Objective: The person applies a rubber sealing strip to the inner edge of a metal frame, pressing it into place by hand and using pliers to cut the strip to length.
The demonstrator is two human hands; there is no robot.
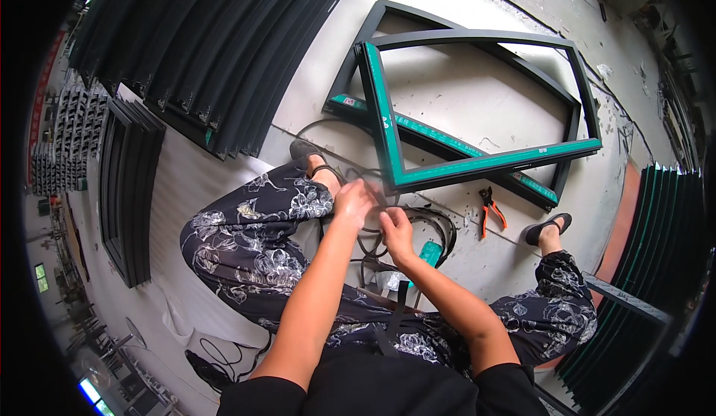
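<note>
dark grey metal, green film strips along some sides: 2 four-sided frames [476,151] on the pale floor [313,65], 1 laid askew over the other. thin black flexible strip [451,231], loosely coiled, lies on floor btwn the feet, just below the frames; loop count too tangled to tell. l hand [356,201] blurred, nr the top frame's lower l corner, by the strip; can't tell if its grip's pinching. r hand [397,231] just beside it, fingers curled in, also at the strip; can't tell what's in that grip either. 1 small green block-like piece [430,253] by the coil, w/ 1 crinkled whitish bit [388,280] nr it, contents (if any) unclear. 1 pr orange-handled pliers [488,201] r of coil, apart from both hands.
</note>
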